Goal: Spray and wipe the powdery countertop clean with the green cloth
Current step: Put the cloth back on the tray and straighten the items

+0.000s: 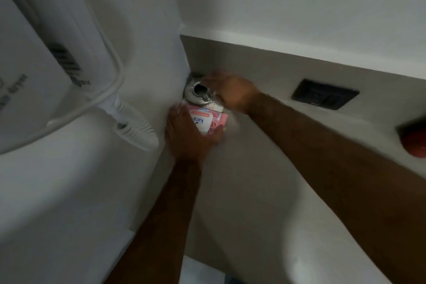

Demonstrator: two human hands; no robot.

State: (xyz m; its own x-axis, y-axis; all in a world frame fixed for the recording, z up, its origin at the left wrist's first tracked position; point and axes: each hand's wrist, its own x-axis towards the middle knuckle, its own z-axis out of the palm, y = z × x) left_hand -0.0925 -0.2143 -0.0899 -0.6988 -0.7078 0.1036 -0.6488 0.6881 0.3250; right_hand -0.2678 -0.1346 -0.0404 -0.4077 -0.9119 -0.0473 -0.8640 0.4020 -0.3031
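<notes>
My left hand (186, 136) grips a pink and white wipes packet (207, 122) in the back left corner of the beige countertop (244, 168). Just behind the packet stands a shiny metal can (199, 92) with a hole in its top. My right hand (230, 93) reaches across and touches the can's right side; it is blurred and its grip is unclear. No green cloth or spray bottle shows in the head view.
A white wall-mounted hair dryer (34, 80) with a coiled cord (136, 127) hangs at the left. A black wall socket (325, 93) sits in the backsplash. A red object (415, 143) lies at the right edge. The white basin rim (311, 249) curves at bottom right.
</notes>
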